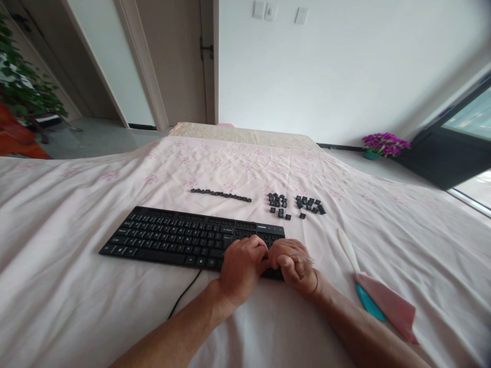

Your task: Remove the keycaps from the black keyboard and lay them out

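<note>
A black keyboard point(164, 237) lies on the cloth, its cable running toward me. My left hand point(243, 266) rests over its right part, fingers curled and pressed together; whatever they grip is hidden. Close beside it, almost touching, my right hand point(293, 263) is closed in a fist over the keyboard's right end. A thin, pale, wire-like piece sticks out of this fist, too small to name. Behind the keyboard lie loose black keycaps: a long row point(220, 193), a cluster point(276, 202) and another cluster point(310, 203) to its right.
A pale pink flowered cloth point(95, 204) with wrinkles covers the surface. On the right lies a brush point(348, 250) with a white handle, partly under a pink cloth point(387, 304), with a blue part point(370, 302) beside it. Purple flowers point(385, 144) stand on the floor beyond.
</note>
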`<state>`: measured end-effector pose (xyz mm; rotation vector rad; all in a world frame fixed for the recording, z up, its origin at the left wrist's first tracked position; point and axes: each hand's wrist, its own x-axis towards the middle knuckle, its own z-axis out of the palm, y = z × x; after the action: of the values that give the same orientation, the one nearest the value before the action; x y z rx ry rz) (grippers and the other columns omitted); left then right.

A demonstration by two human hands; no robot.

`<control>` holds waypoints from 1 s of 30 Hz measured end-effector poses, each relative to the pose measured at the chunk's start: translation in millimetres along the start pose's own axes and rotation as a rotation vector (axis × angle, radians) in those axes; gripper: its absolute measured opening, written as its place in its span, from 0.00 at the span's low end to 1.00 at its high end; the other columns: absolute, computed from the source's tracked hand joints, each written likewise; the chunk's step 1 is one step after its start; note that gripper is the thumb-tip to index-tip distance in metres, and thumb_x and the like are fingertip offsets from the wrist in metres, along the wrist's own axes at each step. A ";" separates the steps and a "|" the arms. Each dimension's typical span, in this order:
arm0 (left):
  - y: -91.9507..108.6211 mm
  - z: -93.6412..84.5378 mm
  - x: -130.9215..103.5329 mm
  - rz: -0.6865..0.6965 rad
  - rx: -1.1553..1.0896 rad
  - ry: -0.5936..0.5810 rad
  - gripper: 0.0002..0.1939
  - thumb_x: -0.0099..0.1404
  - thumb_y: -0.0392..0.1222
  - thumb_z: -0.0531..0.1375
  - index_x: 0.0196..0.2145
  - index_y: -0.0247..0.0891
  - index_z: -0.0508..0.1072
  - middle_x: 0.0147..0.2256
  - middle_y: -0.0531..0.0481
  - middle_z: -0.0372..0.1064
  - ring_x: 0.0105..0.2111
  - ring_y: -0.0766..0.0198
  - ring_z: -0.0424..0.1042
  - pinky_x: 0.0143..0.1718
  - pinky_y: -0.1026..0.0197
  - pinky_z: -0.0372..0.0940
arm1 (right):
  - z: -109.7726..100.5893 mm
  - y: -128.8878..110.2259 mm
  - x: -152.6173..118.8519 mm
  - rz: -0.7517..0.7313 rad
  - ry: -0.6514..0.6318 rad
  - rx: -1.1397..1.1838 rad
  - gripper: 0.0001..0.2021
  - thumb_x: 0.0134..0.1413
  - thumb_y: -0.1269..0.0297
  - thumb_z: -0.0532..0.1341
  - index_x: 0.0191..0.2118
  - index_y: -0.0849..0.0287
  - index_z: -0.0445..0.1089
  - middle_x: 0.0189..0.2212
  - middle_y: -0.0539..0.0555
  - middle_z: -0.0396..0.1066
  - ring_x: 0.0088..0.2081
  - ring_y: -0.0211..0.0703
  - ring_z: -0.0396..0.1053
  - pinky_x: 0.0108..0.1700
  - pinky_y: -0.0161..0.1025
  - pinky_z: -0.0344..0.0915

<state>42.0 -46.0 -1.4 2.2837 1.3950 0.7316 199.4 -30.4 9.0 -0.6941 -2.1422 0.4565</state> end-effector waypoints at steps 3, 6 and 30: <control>0.1 -1.0 0.4 0.005 0.000 -0.001 0.14 0.67 0.51 0.52 0.33 0.45 0.76 0.36 0.53 0.72 0.34 0.64 0.69 0.35 0.60 0.57 | 1.7 6.3 4.4 0.020 -0.045 0.085 0.25 0.67 0.55 0.42 0.21 0.57 0.62 0.17 0.50 0.65 0.21 0.37 0.63 0.28 0.37 0.60; 0.7 -1.3 0.5 -0.010 -0.009 0.009 0.13 0.67 0.50 0.54 0.34 0.46 0.76 0.37 0.53 0.73 0.34 0.63 0.70 0.35 0.61 0.57 | 3.1 8.4 6.3 0.035 -0.076 0.074 0.27 0.66 0.50 0.43 0.21 0.58 0.64 0.17 0.51 0.66 0.22 0.37 0.64 0.29 0.36 0.60; 0.4 -6.8 3.9 -0.181 -0.237 0.014 0.03 0.61 0.42 0.61 0.34 0.44 0.71 0.30 0.59 0.74 0.31 0.66 0.72 0.31 0.64 0.57 | -28.4 -22.5 12.8 -0.100 0.048 -0.309 0.20 0.66 0.58 0.46 0.25 0.58 0.63 0.21 0.53 0.67 0.26 0.40 0.62 0.32 0.40 0.55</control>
<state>39.6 -42.4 5.2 1.9481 1.4165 0.8088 208.3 -37.8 45.7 -0.7543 -2.2124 0.0540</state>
